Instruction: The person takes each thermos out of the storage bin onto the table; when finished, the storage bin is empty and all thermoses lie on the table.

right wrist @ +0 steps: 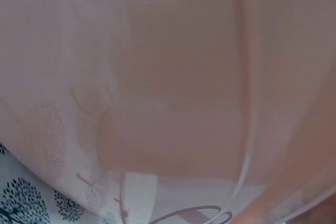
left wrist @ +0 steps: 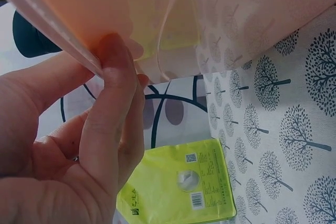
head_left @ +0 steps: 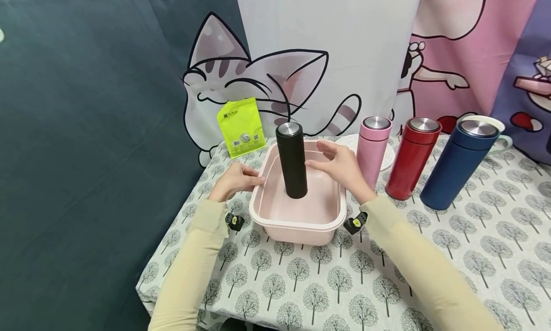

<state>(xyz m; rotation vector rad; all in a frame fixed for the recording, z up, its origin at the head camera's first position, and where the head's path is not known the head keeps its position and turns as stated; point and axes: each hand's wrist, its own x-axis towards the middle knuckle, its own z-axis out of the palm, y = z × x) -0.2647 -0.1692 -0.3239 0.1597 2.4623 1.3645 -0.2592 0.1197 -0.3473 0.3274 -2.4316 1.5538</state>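
A pale pink plastic basin (head_left: 318, 226) sits on the cloth-covered table. Inside it stands a black thermos flask (head_left: 293, 166) with a steel-topped lid. My left hand (head_left: 237, 179) pinches the basin's left rim; in the left wrist view the thumb and fingers of that hand (left wrist: 107, 124) grip the translucent edge. Over the basin's right side is my right hand (head_left: 337, 166), fingers apart, its thumb tip beside the flask; whether it touches cannot be told. The basin wall (right wrist: 173, 77) fills most of the right wrist view and hides the hand there.
Right of the basin stand a pink flask (head_left: 373, 151), a red flask (head_left: 413, 161) and a blue flask (head_left: 456, 166), with a pale mug (head_left: 501, 142) behind. A woven white mat (head_left: 389, 156) lies partly hidden. A lime-green pouch (head_left: 243, 127) stands at the back left.
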